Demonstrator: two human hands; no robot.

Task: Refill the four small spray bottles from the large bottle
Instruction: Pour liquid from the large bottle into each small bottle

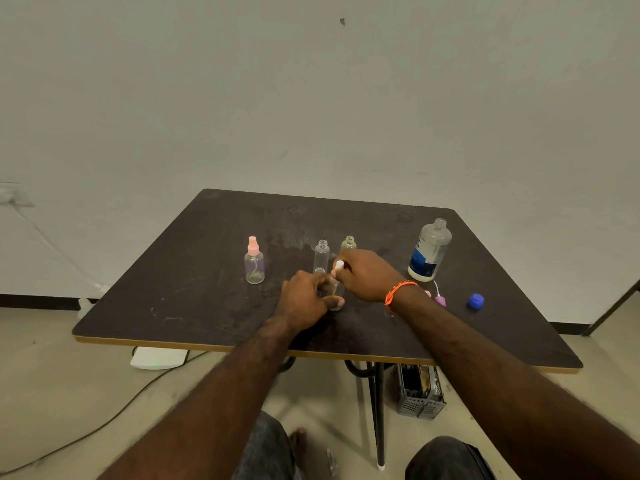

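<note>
The left hand (306, 299) grips a light, slick small clear bottle (335, 292) low on its body while the right hand (363, 273) pinches its white spray cap (339, 265).

Open table (194, 306) is left on the near left; the centre is blocked by two uncapped small bottles (321, 256), the right by the large bottle (429, 251).
</note>
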